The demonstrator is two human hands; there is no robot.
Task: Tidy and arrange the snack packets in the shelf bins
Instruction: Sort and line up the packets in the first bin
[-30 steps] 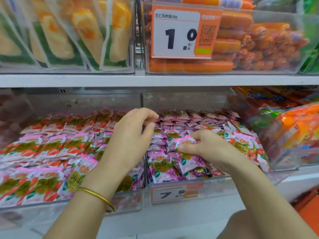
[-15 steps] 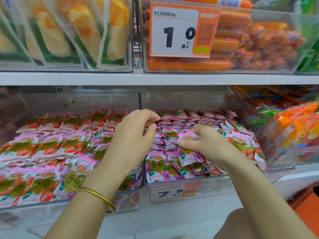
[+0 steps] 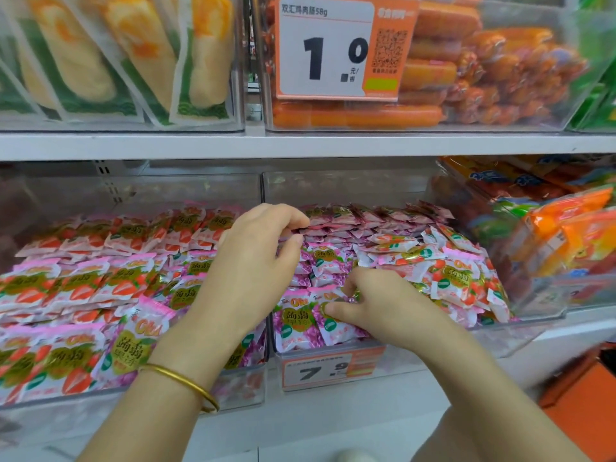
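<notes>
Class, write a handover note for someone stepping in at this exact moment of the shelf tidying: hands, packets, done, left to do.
Left hand: curled grip, seems to pinch the back purple packets in the middle bin.
Right hand: pinches a front purple packet in the same bin.
Done: back rows stand fairly neat.
To do: the bin's front is jumbled, with strawberry packets on its right side; a stray purple packet lies in the left bin.
</notes>
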